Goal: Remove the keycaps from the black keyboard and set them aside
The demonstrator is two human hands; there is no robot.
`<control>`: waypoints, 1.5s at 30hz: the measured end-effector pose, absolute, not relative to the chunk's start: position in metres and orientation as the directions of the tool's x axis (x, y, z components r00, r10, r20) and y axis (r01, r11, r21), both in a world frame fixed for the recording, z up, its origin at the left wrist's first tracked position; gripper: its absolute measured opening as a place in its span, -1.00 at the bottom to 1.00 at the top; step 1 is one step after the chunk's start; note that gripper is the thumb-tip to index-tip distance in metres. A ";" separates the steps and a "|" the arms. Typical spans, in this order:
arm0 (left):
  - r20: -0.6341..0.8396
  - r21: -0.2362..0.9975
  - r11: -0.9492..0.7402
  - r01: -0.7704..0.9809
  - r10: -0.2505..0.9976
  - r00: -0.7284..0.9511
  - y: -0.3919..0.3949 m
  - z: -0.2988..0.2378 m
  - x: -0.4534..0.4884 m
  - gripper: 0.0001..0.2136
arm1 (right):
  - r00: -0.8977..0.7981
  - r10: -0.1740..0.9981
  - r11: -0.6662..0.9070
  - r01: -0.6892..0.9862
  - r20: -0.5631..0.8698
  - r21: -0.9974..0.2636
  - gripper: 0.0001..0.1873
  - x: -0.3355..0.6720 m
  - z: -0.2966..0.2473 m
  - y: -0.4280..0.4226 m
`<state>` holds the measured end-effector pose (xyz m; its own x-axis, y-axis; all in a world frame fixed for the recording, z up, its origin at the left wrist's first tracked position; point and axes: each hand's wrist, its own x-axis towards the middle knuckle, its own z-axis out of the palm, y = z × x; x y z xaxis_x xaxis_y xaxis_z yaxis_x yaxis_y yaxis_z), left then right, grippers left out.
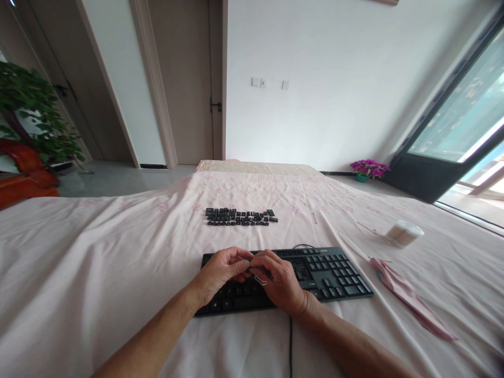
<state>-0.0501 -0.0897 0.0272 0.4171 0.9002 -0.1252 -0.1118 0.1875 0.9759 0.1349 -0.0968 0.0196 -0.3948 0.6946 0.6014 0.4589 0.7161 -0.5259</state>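
Note:
A black keyboard [325, 274] lies across the bed in front of me, its keycaps gone from part of the main block. My left hand [222, 270] is over the left half, thumb and fingers pinched together. Fingertip to fingertip with it, my right hand [279, 278] is closed above the middle of the keys. A thin, bent, light-coloured wire [260, 281] sticks out below the right fingers. Something small and dark shows between the fingertips, mostly hidden. Beyond the keyboard, loose black keycaps [236, 216] are laid out in rough rows.
On the right stand a round tub of cotton swabs [405, 232] and a crumpled pink cloth [413, 302]. Loose swabs lie nearby. A pale floral sheet [129, 252] covers the bed. The keyboard's cable [291, 344] runs towards me.

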 end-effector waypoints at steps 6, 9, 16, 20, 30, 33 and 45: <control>-0.097 0.989 0.136 -0.064 0.905 0.414 -0.090 0.027 -0.049 -0.62 | -0.419 0.693 0.719 0.464 0.587 -0.517 -0.88 0.135 0.020 -0.099; -0.102 0.988 0.140 -0.066 0.909 0.404 -0.090 0.026 -0.049 -0.61 | -0.410 0.685 0.726 0.455 0.603 -0.516 -0.87 0.135 0.020 -0.099; -0.106 0.988 0.143 -0.059 0.904 0.415 -0.090 0.026 -0.049 -0.61 | -0.422 0.691 0.722 0.449 0.587 -0.527 -0.88 0.135 0.020 -0.098; -0.103 0.989 0.137 -0.051 0.901 0.422 -0.089 0.024 -0.049 -0.60 | -0.435 0.692 0.721 0.449 0.576 -0.527 -0.88 0.135 0.020 -0.098; -0.102 0.994 0.104 0.017 0.902 0.419 -0.087 0.021 -0.048 -0.63 | -0.474 0.704 0.710 0.463 0.529 -0.531 -0.87 0.135 0.017 -0.096; -0.097 0.995 0.097 0.023 0.904 0.416 -0.088 0.021 -0.047 -0.64 | -0.479 0.701 0.713 0.457 0.529 -0.531 -0.87 0.135 0.017 -0.096; -0.012 0.998 -0.006 0.064 0.958 0.285 -0.089 0.018 -0.044 -0.72 | -0.233 0.794 0.601 0.437 0.561 -0.669 -0.91 0.138 0.019 -0.093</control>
<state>-0.0437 -0.0894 0.0178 0.2851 0.9584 -0.0122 0.0639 -0.0063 0.9979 0.1377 -0.0928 0.0190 -0.2334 0.7941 0.5612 0.4367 0.6013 -0.6691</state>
